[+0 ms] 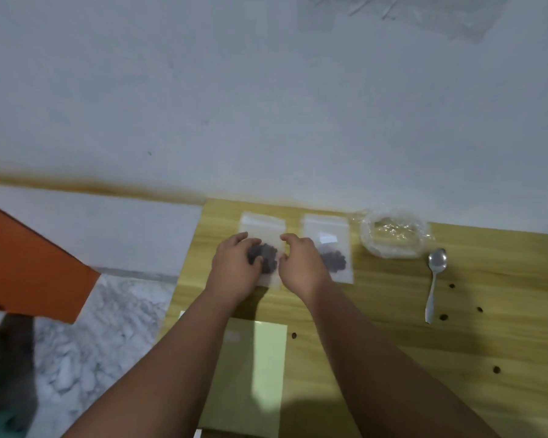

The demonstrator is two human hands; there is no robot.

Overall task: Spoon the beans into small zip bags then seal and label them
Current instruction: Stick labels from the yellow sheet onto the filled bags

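Both hands are working at one zip bag (261,227) lying flat on the table (377,311), in the far row close to the wall. Dark beans (268,252) are sitting in its lower half, between the two hands.

- Left hand (234,268) is lying over the bag's lower left, fingers (255,259) bent down onto the bean lump. Pinching or only pressing: cannot tell, the frame is blurring here.
- Right hand (301,268) is sitting at the bag's right edge, fingers (287,238) curled in on that edge; it is reading as a pinch on the plastic.
- Second bag (329,226) is lying just beside on the right, apart from the first, its own beans low down. A pale patch is showing on it, perhaps a label; too blurred to say.
- Clear plastic tub (393,237) further right, spoon (435,279) near it, bowl end toward the tub, nobody holding it.
- Loose beans (443,317) are lying scattered on the table.
- Pale green sheet (268,358) is lying nearer the person, between the forearms.

Relation that matters: the bag's long axis is running away from the person, and its mouth strip is lying at the far end, beyond both sets of fingers. The right hand's upper finger is sitting nearer that strip than the left.

Judgement: filling is looking done for this bag. Closing it is likely calling for fingers travelling up to the far edge and running across the short axis while the other hand is pinning the beans.
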